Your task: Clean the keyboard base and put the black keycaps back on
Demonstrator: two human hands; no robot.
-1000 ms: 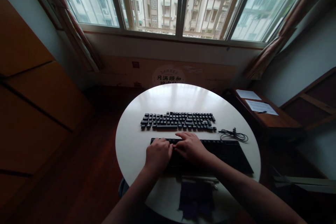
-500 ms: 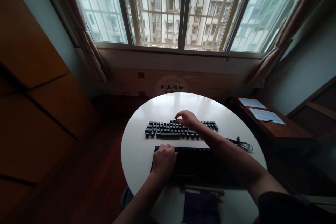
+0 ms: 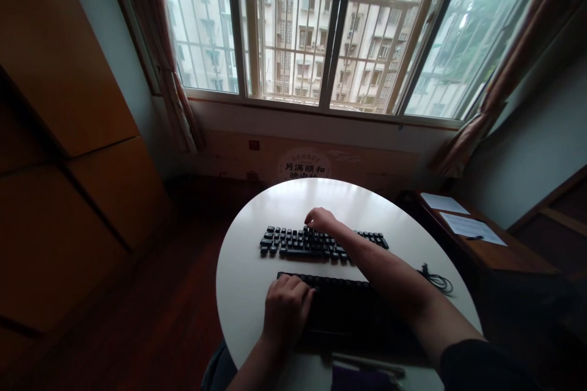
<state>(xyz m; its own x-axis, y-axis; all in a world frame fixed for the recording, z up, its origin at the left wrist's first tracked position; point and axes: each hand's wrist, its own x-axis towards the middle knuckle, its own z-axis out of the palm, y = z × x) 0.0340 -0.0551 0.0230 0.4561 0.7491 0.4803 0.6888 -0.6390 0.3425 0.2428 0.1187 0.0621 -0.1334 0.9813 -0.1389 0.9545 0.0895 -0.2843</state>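
Observation:
Loose black keycaps (image 3: 296, 243) lie in rows on a white round table (image 3: 243, 311). My right hand (image 3: 321, 220) reaches over the far edge of these rows, its thumb and fingers pinched together. Whatever is between those fingertips is too small and dark to make out. Nearer to me lies a black keyboard (image 3: 348, 311), its far edge lined with a row of keys and the rest very dark. My left hand (image 3: 287, 302) is closed over its left part, fingers bent over the far left corner. The right forearm hides part of the keyboard and some keycaps.
A coiled black cable (image 3: 438, 281) rests on the table's right side. At the near edge are a purple cloth-like item (image 3: 362, 379) and a slim, blurred tool-like thing (image 3: 371, 364). A wooden side table (image 3: 518, 256) with papers (image 3: 472, 228) stands to the right.
The camera view has tilted up, so everything sits lower in the picture. My right hand has lowered to the far keycaps, fingers drawn closer together. My left hand stays on the keyboard.

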